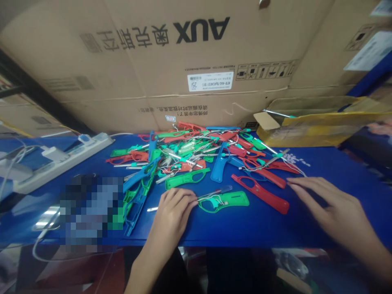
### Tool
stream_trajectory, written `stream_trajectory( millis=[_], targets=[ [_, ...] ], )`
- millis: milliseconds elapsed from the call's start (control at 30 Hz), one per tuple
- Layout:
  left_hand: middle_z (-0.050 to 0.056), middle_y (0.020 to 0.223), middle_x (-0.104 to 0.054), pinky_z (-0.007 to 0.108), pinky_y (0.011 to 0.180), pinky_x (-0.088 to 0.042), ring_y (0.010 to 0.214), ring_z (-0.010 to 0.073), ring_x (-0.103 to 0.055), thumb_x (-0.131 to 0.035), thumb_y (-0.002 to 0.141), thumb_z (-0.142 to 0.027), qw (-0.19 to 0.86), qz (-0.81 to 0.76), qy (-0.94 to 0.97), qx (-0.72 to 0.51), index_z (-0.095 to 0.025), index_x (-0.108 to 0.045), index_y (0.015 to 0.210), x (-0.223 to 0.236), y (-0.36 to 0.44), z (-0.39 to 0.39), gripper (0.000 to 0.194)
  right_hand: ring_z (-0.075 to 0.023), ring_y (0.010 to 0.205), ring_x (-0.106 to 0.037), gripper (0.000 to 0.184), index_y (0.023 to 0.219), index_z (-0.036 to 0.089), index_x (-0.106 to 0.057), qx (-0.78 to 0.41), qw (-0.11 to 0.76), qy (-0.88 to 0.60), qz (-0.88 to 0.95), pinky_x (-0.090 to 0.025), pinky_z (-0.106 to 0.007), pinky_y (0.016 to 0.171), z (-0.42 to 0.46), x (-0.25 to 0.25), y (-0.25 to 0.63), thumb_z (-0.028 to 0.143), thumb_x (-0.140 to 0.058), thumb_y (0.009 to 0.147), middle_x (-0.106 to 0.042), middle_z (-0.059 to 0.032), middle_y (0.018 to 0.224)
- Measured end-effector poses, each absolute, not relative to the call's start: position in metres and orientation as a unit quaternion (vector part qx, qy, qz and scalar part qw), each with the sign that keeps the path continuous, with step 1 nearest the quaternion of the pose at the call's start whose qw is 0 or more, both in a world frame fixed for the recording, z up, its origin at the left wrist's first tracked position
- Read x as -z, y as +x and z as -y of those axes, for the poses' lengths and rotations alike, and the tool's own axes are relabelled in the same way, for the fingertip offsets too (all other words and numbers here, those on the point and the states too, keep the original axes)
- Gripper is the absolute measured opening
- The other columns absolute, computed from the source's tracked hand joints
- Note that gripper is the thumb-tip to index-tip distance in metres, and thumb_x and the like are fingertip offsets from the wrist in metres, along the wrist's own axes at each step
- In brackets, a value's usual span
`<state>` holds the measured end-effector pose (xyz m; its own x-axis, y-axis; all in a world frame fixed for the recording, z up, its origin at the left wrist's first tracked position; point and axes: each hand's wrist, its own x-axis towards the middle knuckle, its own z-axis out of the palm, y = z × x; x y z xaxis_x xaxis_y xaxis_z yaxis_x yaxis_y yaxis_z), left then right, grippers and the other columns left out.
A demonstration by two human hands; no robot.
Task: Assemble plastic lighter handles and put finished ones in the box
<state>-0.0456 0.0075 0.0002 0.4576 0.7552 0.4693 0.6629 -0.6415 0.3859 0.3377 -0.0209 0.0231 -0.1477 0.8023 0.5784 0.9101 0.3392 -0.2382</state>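
My left hand (176,206) is closed over the narrow end of a green lighter casing half (239,199) lying on the blue table. A metal tube (152,209) sticks out to the left of this hand. Inside the casing sit a turquoise trigger piece and white wires, with a clear tube (226,188) along its upper edge. My right hand (333,208) is off to the right, its fingertips drawn together near the end of a red casing half (274,175). Whatever those fingertips hold is hidden. Another red casing half (266,196) lies between my hands.
Behind my hands spreads a heap of red, green and blue casings with wired metal tubes (183,155). A power strip (70,159) lies at left, near a pixelated patch. A yellow-taped box (306,130) stands back right; a large cardboard carton (137,77) walls the back.
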Motion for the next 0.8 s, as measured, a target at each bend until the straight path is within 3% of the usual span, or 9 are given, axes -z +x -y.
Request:
stream_trajectory(
  millis=[233, 400, 533, 667, 800],
  targets=[
    [0.005, 0.107, -0.072, 0.041, 0.091, -0.043, 0.1, 0.024, -0.063, -0.056, 0.105, -0.015, 0.059, -0.427, 0.851, -0.298, -0.02, -0.065, 0.111, -0.001, -0.044, -0.003, 0.011, -0.0267, 0.107, -0.075, 0.025, 0.112, 0.028, -0.072, 0.042, 0.277, -0.554, 0.784, -0.058, -0.043, 0.095, -0.007, -0.04, 0.352, 0.042, -0.054, 0.102, -0.078, -0.0056, 0.117],
    [0.009, 0.117, -0.069, 0.041, 0.095, -0.045, 0.11, 0.0255, -0.06, -0.059, 0.103, -0.014, 0.05, -0.435, 0.836, -0.332, -0.019, -0.06, 0.126, -0.003, -0.043, 0.005, 0.023, -0.0232, 0.104, -0.075, 0.027, 0.113, 0.026, -0.073, 0.013, 0.281, -0.491, 0.825, -0.057, -0.039, 0.094, -0.033, -0.054, 0.3, 0.039, -0.052, 0.105, -0.08, -0.0032, 0.112],
    [0.008, 0.116, -0.069, 0.04, 0.095, -0.045, 0.11, 0.0242, -0.058, -0.057, 0.103, -0.01, 0.069, -0.434, 0.823, -0.359, -0.02, -0.061, 0.122, -0.004, -0.044, 0.01, 0.022, -0.0241, 0.114, -0.071, 0.028, 0.121, 0.024, -0.073, -0.057, 0.247, -0.425, 0.869, -0.052, -0.041, 0.102, -0.055, -0.068, 0.242, 0.04, -0.058, 0.103, -0.077, -0.0052, 0.12],
    [0.007, 0.119, -0.069, 0.042, 0.1, -0.043, 0.115, 0.0253, -0.055, -0.057, 0.104, -0.014, 0.101, -0.411, 0.843, -0.332, -0.021, -0.06, 0.125, -0.007, -0.043, 0.013, 0.022, -0.0235, 0.114, -0.068, 0.028, 0.123, 0.02, -0.072, -0.1, 0.193, -0.359, 0.908, -0.051, -0.038, 0.1, -0.075, -0.075, 0.189, 0.035, -0.057, 0.104, -0.074, -0.0087, 0.121],
    [0.006, 0.119, -0.069, 0.042, 0.1, -0.043, 0.118, 0.0255, -0.053, -0.054, 0.107, -0.019, 0.134, -0.4, 0.851, -0.313, -0.021, -0.063, 0.115, -0.013, -0.042, 0.015, 0.012, -0.0169, 0.1, -0.071, 0.024, 0.116, 0.024, -0.074, -0.127, 0.135, -0.312, 0.932, -0.055, -0.03, 0.087, -0.1, -0.079, 0.136, 0.039, -0.059, 0.104, -0.076, -0.0025, 0.11]
  ],
)
